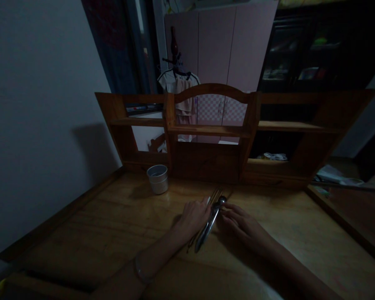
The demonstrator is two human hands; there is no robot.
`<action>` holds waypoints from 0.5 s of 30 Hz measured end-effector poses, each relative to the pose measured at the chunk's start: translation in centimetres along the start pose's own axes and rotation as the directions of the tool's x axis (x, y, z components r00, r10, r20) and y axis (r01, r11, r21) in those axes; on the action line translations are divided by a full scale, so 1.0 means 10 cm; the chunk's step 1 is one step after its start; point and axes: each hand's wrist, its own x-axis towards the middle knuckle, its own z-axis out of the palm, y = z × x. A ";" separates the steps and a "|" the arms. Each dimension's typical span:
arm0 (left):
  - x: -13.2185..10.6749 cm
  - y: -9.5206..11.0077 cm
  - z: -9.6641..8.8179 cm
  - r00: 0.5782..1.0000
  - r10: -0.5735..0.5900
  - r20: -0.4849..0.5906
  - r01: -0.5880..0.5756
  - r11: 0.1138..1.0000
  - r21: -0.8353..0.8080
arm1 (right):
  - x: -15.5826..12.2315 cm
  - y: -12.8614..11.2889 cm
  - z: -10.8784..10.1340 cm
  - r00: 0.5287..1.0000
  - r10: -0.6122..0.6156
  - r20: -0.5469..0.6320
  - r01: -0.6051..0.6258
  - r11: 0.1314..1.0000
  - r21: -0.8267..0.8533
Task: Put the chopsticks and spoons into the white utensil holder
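A shiny metal utensil (210, 229), which looks like a spoon, slants across the middle of the wooden table between my two hands. Its rounded end points away from me. Thin brown sticks that look like chopsticks (216, 194) lie along its left side, partly hidden under my fingers. My left hand (193, 217) is closed over the sticks, with a clear band on that wrist. From the other side, my right hand (242, 223) has its thumb and fingertips at the utensil's rounded end. The dim light hides the exact grip.
A grey metal cup (158, 180) stands upright on the table (112, 233), left of my hands. Along the back edge runs a wooden shelf unit (208, 160). A white wall (43, 125) borders the left side, and a raised wooden edge (340, 223) the right.
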 end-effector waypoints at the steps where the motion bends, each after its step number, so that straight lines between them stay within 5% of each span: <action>1: 0.00 0.00 0.01 1.000 -0.004 -0.002 0.004 1.000 0.004 | 0.00 0.00 0.00 1.000 -0.008 -0.002 0.008 1.000 -0.002; 15: 0.02 -0.02 0.02 0.998 -0.061 -0.014 0.061 0.998 -0.022 | 0.00 0.02 0.01 0.999 -0.049 0.012 0.049 0.998 -0.050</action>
